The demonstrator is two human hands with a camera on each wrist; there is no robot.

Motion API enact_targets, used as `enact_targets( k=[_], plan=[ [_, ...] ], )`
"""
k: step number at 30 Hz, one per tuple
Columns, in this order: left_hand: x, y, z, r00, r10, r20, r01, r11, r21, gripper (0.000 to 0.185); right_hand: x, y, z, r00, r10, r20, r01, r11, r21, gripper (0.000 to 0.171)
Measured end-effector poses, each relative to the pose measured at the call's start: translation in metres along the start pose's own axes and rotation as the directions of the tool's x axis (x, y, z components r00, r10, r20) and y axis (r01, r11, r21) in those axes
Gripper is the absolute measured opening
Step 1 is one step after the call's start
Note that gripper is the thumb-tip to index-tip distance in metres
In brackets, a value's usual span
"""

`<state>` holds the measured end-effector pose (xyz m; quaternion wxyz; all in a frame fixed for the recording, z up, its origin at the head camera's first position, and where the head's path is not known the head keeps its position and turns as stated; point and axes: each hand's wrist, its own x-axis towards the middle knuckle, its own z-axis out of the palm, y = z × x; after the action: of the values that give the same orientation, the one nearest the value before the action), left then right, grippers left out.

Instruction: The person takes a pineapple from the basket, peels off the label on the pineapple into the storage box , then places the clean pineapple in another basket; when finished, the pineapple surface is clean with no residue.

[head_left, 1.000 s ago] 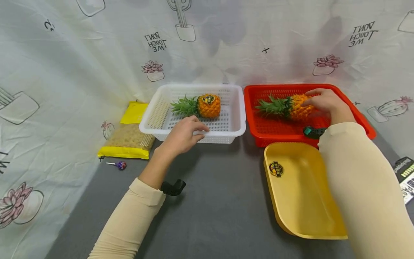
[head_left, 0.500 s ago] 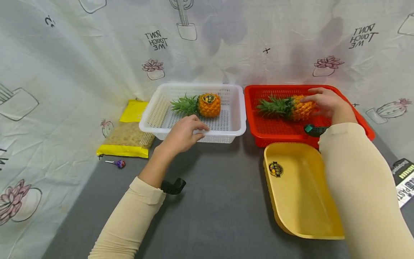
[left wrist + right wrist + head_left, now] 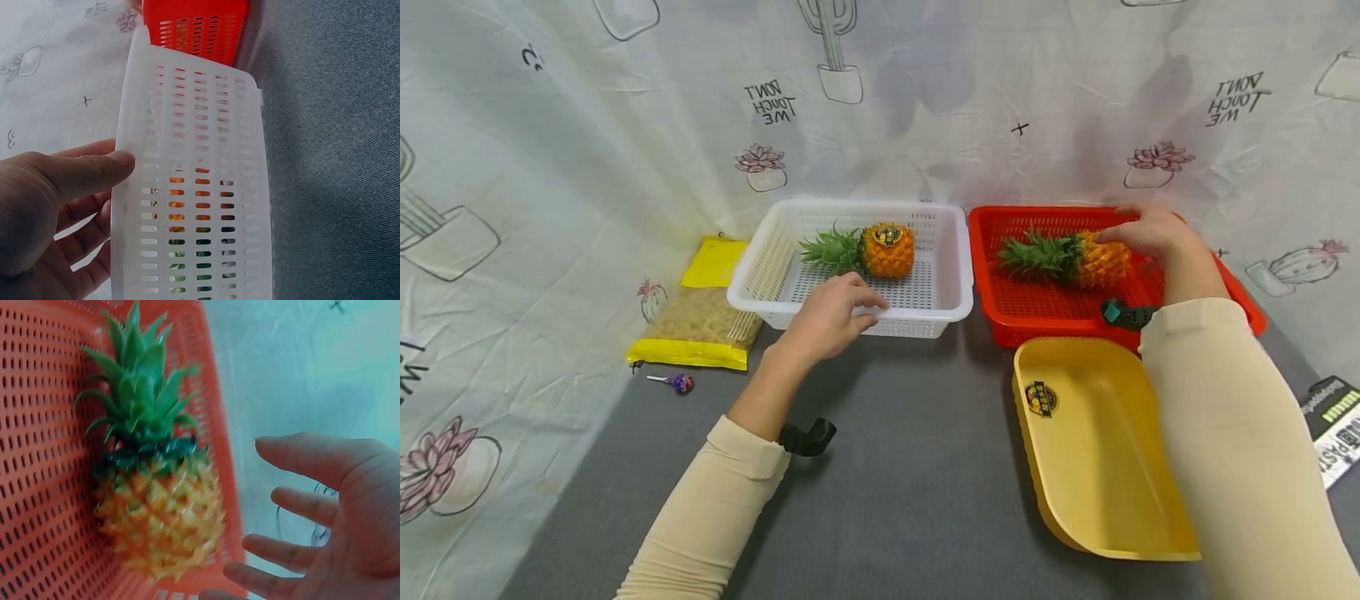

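My left hand (image 3: 833, 315) is at the near rim of a white perforated basket (image 3: 958, 312), fingers loosely bent. In the left wrist view its thumb (image 3: 94, 172) overlaps the rim and the fingertips are hidden behind it. A small orange pineapple (image 3: 889, 252) with green leaves and a dark label lies on its side in this basket. Over the red basket (image 3: 1026, 325) is my right hand (image 3: 1157, 233), fingers spread and nothing in them. Another pineapple (image 3: 159, 512) lies there, leaves pointing left in the head view; the right wrist view shows the hand apart from it.
A yellow tray (image 3: 1097, 467) with a round label sits in front of the red basket. Left of the white basket are a yellow bag of pasta (image 3: 700, 325) and a lollipop (image 3: 681, 383). A black-and-white package (image 3: 1333, 425) is at far right. A patterned curtain (image 3: 925, 100) hangs behind.
The head view has shifted slightly. Both hands keep almost the same places at the baskets, and the pineapples have not moved within them.
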<state>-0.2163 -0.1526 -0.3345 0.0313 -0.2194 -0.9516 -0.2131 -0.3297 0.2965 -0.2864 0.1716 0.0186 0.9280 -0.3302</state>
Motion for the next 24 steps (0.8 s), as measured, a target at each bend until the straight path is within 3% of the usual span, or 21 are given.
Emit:
enact_targets(
  k=[8, 13, 18, 24],
  plan=[
    [-0.002, 0.002, -0.001, 1.0, 0.018, -0.005, -0.018, 1.0, 0.01, 0.024, -0.012, -0.03, 0.01, 0.988, -0.083, -0.128, 0.085, 0.996, 0.014, 0.079],
    [-0.004, 0.003, 0.0, 1.0, 0.023, -0.005, -0.023, 1.0, 0.017, 0.024, -0.016, -0.046, 0.02, 0.981, -0.102, -0.164, 0.122, 0.985, 0.119, 0.075],
    [-0.005, 0.003, 0.001, 1.0, 0.022, -0.007, -0.022, 0.999, 0.027, 0.023, -0.015, -0.06, 0.029, 0.986, -0.087, -0.142, 0.125, 0.949, 0.288, 0.072],
    [-0.005, 0.004, 0.002, 1.0, 0.012, -0.013, -0.012, 0.999, 0.036, 0.024, -0.013, -0.075, 0.039, 0.986, -0.096, -0.137, 0.146, 0.894, 0.423, 0.066]
  ],
)
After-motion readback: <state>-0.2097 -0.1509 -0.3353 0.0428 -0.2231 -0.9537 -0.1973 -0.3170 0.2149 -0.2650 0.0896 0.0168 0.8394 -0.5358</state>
